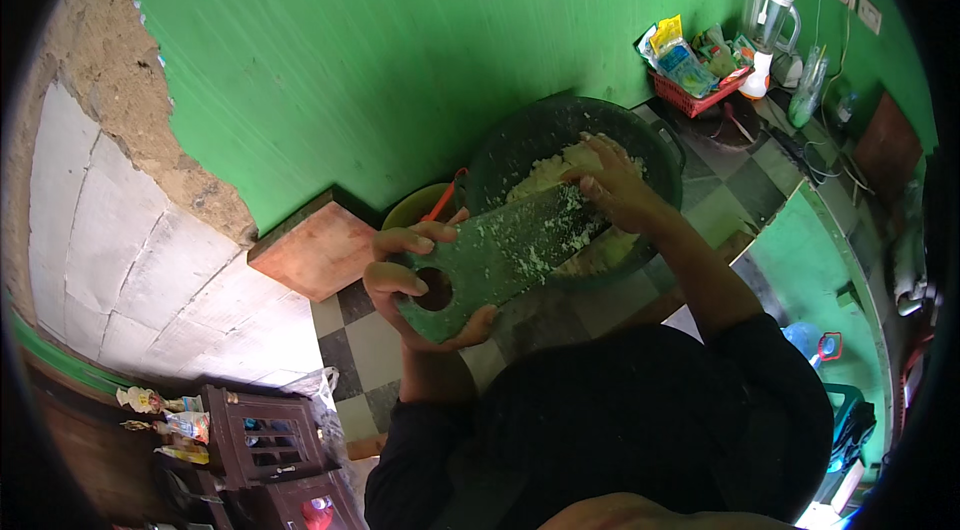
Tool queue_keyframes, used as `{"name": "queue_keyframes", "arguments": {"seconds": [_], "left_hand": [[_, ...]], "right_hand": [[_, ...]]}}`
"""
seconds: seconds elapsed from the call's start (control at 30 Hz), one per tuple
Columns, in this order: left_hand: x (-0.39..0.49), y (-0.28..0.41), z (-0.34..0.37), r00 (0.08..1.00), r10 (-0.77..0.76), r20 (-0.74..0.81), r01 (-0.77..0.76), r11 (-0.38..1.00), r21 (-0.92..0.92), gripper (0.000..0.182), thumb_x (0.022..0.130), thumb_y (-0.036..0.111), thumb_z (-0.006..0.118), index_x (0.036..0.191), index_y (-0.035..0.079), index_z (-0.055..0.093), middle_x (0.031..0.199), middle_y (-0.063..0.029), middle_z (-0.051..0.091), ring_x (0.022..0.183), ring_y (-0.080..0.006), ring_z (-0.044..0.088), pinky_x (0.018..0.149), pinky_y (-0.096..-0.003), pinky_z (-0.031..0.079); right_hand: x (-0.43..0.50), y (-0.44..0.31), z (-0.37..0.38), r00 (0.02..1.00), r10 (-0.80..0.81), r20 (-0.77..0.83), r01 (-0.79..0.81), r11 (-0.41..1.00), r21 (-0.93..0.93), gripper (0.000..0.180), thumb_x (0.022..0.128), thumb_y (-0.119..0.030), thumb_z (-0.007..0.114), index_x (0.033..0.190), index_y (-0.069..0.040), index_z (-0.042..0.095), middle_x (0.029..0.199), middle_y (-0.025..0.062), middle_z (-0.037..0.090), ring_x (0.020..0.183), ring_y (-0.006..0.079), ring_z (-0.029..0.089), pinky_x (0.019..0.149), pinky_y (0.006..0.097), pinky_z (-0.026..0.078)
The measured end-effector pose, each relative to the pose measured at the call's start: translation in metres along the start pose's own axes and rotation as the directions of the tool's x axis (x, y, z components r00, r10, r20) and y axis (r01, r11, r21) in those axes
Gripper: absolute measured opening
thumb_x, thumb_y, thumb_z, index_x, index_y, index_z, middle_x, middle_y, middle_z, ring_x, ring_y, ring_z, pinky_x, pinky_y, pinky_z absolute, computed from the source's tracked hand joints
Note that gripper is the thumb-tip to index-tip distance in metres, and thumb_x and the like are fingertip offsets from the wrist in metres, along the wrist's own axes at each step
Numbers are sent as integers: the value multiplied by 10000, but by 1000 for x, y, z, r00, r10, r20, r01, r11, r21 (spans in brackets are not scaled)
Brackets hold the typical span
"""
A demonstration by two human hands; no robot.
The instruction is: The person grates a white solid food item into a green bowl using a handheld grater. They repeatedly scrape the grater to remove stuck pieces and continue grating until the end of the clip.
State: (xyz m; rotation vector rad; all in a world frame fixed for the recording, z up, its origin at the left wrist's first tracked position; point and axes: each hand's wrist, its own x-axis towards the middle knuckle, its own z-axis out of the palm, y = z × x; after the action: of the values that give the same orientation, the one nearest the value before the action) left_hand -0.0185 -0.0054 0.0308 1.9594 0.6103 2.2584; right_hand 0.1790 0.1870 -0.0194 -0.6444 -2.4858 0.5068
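My left hand (409,290) grips the near end of a flat green grater board (495,245), fingers wrapped around its edges beside a round hole. White shreds cling to the grater's surface. The board slants up to the right over a large dark plastic basin (495,143). At its far end is my right hand (619,188), with fingers extended and white crumbs on them; it seems to touch the board's end. Inside the basin lies a pale grated mass (547,173), partly hidden by the board and the right hand.
A checkered tile counter (375,346) carries the basin. Left of it are a thick wooden board (315,248) and a yellowish bowl (409,203) with a red handle (446,196). At the back right stand a red basket (694,98) of packets and a blender (769,12). A green wall (420,64) rises behind.
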Motion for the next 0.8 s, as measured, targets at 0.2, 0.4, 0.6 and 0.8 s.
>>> {"name": "queue_keyframes", "arguments": {"seconds": [0.2, 0.4, 0.6, 0.8], "left_hand": [[6, 2, -3, 995, 2, -101, 10, 993, 121, 631, 566, 110, 826, 952, 134, 326, 1072, -99, 386, 1035, -272, 517, 911, -529, 458], [6, -12, 5, 994, 77, -76, -34, 889, 456, 657, 568, 115, 846, 961, 117, 321, 1063, -108, 390, 1017, -276, 532, 873, -463, 494], [6, -15, 4, 985, 74, -159, 0, 907, 422, 682, 549, 97, 855, 972, 108, 320, 1063, -112, 395, 1006, -278, 545, 853, -427, 504], [2, -14, -11, 982, 41, -184, 68, 834, 547, 700, 525, 96, 869, 972, 104, 330, 1073, -114, 397, 1009, -263, 544, 839, -385, 488]], "right_hand": [[3, 21, 8, 960, 217, -175, -216, 976, 25, 570, 898, -600, 271, 1301, -249, 468, 1401, 270, 261, 1295, 458, 230, 1051, 541, 178], [-4, -25, -1, 968, -251, 21, 251, 955, -157, 659, 851, -658, 320, 1380, -268, 358, 1444, 256, 158, 1311, 460, 170, 1055, 536, 178], [-6, -6, 14, 988, -16, -151, -62, 869, -492, 529, 864, -526, 431, 1256, -183, 522, 1370, 217, 347, 1266, 396, 308, 1021, 517, 263], [7, 14, -10, 985, 164, -59, -171, 974, -152, 222, 804, -197, 607, 994, -94, 657, 999, 147, 610, 962, 320, 554, 871, 389, 419]]}}
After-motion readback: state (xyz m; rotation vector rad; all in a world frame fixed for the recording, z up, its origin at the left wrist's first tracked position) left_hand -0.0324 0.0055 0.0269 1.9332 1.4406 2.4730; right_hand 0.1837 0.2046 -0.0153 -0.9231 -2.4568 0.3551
